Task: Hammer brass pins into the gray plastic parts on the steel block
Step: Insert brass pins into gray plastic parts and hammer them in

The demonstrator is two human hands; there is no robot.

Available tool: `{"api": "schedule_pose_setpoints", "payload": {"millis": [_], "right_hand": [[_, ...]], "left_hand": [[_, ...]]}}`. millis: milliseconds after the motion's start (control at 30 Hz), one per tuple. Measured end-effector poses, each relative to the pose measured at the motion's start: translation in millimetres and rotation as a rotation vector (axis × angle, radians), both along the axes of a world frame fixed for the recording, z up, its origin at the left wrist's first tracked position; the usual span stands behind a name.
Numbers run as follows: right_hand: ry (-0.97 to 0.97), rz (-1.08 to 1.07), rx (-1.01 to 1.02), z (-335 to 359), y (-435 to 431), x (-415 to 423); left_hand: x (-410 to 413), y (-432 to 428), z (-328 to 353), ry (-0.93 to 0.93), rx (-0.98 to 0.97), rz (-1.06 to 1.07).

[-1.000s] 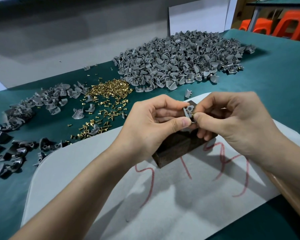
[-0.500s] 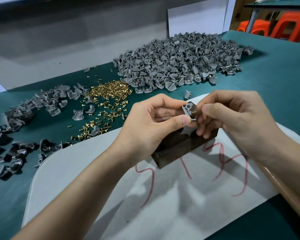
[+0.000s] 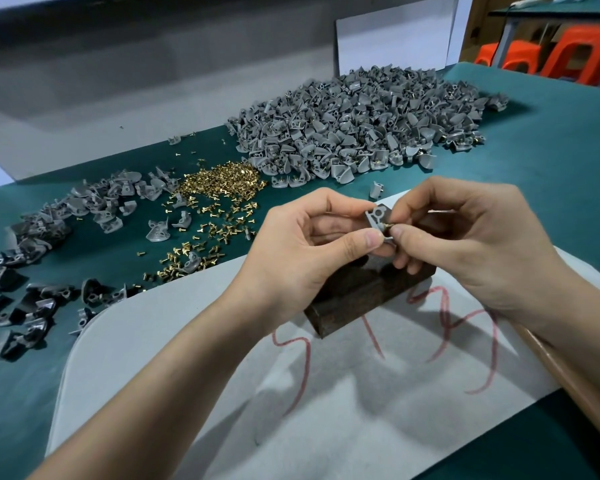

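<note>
Head view puts both of your hands over the far end of the dark steel block (image 3: 368,292), which sits on a pale sheet (image 3: 187,341) marked with red scrawl. Your left hand (image 3: 305,244) pinches one gray plastic part (image 3: 378,218) between thumb and curled fingers, holding it upright with its ring-shaped boss on top. Your right hand (image 3: 465,237) pinches a small brass pin (image 3: 388,225) between thumb and forefinger, right against the part's right edge; how far the pin has entered cannot be told. The part is in your fingers above the block, not lying on it. On the green tabletop (image 3: 551,150) beyond, a big heap of gray parts (image 3: 361,126) lies at the far right, a scatter of loose brass pins (image 3: 222,181) just left of it, and a smaller spread of gray parts (image 3: 94,199) further left. Darker parts (image 3: 25,306) lie near the left edge. A brown wooden shaft (image 3: 568,368) shows under your right forearm.
</note>
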State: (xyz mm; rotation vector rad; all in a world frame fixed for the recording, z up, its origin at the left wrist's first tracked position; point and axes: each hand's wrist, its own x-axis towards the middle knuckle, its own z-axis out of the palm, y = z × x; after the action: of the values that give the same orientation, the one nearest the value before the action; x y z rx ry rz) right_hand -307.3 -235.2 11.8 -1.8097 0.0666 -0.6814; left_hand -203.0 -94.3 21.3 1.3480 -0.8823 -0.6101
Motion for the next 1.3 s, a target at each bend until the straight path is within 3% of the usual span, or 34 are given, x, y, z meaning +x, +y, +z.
{"api": "schedule_pose_setpoints", "payload": {"millis": [233, 333, 367, 433, 500, 533, 667, 800, 1000, 1067, 1133, 1233, 1300], "right_hand": [[0.023, -0.003, -0.065, 3, 1, -2], [0.079, -0.206, -0.234, 12, -17, -6], [0.159, -0.351, -0.322, 13, -28, -6], [0.517, -0.558, -0.529, 12, -49, -7], [0.876, -0.556, -0.601, 9, -54, -6], [0.919, -0.529, -0.591, 7, -54, -4], [0.867, -0.559, -0.556, 2, -51, 2], [0.854, -0.543, -0.347, 6, -56, -5], [0.485, -0.359, -0.025, 42, -36, -18], [0.456, -0.247, -0.082, 57, -18, -14], [0.482, -0.202, -0.288, 63, 1, -8], [0.519, -0.273, -0.714, 67, 20, -3], [0.525, -0.29, -0.769, 70, 24, -2]], "left_hand": [[1, 0, -2, -0.065, 0.022, 0.032], [2, -1, -2, -0.087, 0.011, 0.065], [2, -1, -2, -0.095, 0.012, 0.086], [3, 1, -2, -0.167, 0.033, 0.155], [2, 2, -4, -0.247, 0.058, 0.212], [1, 3, -5, -0.268, 0.066, 0.236], [-4, 0, -15, -0.39, 0.157, 0.356], [-2, -6, -25, -0.276, 0.22, 0.469], [-5, -3, -24, -0.214, 0.196, 0.475], [-3, -1, -23, -0.194, 0.199, 0.488], [0, 0, -26, -0.187, 0.194, 0.489], [1, -2, -29, -0.193, 0.185, 0.457], [1, -5, -30, -0.181, 0.178, 0.443]]}}
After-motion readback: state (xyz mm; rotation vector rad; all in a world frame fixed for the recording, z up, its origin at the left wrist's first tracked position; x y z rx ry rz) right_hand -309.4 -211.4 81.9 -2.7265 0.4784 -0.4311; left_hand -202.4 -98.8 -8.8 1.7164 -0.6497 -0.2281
